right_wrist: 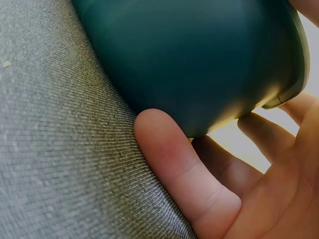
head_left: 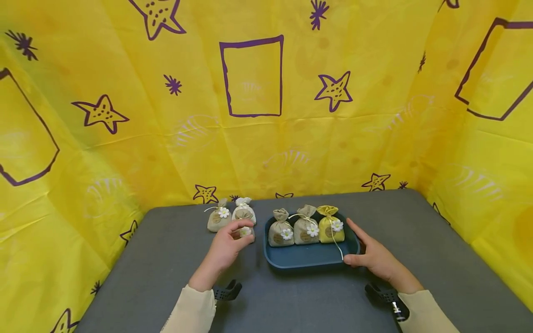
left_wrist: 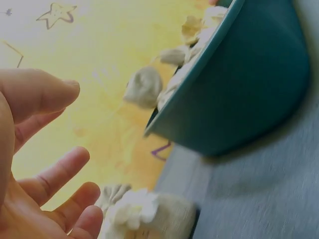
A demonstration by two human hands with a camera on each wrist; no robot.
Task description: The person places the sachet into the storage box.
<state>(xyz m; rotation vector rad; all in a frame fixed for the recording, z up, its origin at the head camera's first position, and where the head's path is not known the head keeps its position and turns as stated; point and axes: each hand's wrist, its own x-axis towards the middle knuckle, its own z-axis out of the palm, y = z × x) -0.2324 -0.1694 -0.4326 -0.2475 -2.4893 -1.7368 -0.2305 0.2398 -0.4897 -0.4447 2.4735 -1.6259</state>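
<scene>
My left hand (head_left: 226, 245) reaches over a small brown drawstring sachet (head_left: 245, 214) with a white flower. Its fingers (left_wrist: 55, 174) are spread and hold nothing in the left wrist view, where a flowered sachet (left_wrist: 174, 214) shows just beyond them. My right hand (head_left: 376, 256) grips the right end of a dark blue tray (head_left: 291, 263), with the thumb (right_wrist: 164, 144) against its side close to the table. Inside the tray, along the back, stand a brown sachet (head_left: 280, 229), a beige sachet (head_left: 305, 224) and a yellow sachet (head_left: 329, 223).
Left of the tray, a tan sachet (head_left: 216, 221) and a white sachet (head_left: 243, 202) stand near the left hand. All this is on a grey table (head_left: 175, 277). A yellow patterned cloth (head_left: 254, 148) hangs behind it and along both sides.
</scene>
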